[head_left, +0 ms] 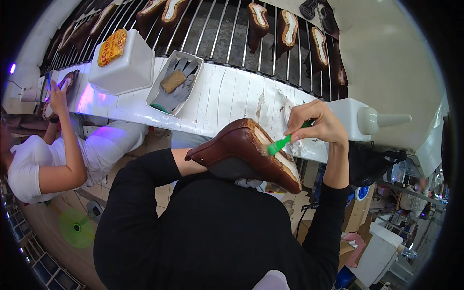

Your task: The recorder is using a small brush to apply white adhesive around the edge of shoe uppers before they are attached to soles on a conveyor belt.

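A brown leather boot is held up in front of my body, its sole side turned up and toward the right. The underside shows a pale inner strip with a tan border. My left wrist runs in behind the boot and supports it; the leather hides most of that hand. Greyish-white material shows just under the boot, perhaps gloved fingertips. My right hand pinches a green-handled brush, whose bristles touch the boot's underside.
Ahead is a white bench with an open box of grey gloves and a white container. Beyond it, metal rollers carry several boots. A white bottle stands at right. A co-worker works at left.
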Motion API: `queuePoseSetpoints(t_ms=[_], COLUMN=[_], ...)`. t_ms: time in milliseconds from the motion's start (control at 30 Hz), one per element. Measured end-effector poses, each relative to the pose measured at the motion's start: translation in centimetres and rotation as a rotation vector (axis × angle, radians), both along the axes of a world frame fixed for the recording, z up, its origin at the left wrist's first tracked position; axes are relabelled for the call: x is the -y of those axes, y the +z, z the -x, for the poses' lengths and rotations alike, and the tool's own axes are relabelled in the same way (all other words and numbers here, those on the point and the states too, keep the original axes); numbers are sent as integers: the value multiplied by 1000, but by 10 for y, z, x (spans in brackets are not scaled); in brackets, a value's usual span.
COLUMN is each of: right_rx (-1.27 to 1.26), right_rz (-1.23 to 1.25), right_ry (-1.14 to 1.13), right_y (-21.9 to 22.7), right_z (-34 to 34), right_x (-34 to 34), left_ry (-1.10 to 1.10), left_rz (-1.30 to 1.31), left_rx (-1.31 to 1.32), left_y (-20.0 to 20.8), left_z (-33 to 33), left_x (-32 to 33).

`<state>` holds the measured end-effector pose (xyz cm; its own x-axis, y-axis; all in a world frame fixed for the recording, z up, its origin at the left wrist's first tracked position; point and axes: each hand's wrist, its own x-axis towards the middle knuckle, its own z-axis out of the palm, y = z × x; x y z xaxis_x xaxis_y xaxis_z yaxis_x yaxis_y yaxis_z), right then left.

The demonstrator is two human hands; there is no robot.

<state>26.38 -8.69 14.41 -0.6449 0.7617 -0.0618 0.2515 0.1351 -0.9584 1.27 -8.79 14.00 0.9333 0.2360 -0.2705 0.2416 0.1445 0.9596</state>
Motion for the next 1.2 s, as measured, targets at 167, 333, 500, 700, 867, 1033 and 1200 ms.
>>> queuePoseSetpoints(t_ms=[167, 333, 500, 700, 867, 1033, 1200], right_rx=[-21, 142, 163, 139, 15, 94, 163], right_rz=[-170, -273, -386, -486, -427, -431, -427], right_ry=[-181, -338, -406, -517, -400, -342, -425], right_y=[5, 27, 35, 29, 34, 31, 32], right_z=[10, 19, 25, 20, 0, 3, 17], right_x=[19, 35, 39, 42, 40, 43, 52], left_ry=[-3, 188, 160, 398, 612, 609, 668], left_rz=[-56, -262, 214, 411, 694, 654, 598], left_rx=[32, 341, 485, 354, 180, 127, 127], left_y=[-6, -51, -116, -126, -99, -81, -77], left_z=[7, -16, -39, -17, -17, -10, -8], left_x=[-7, -7, -27, -45, -56, -54, -53])
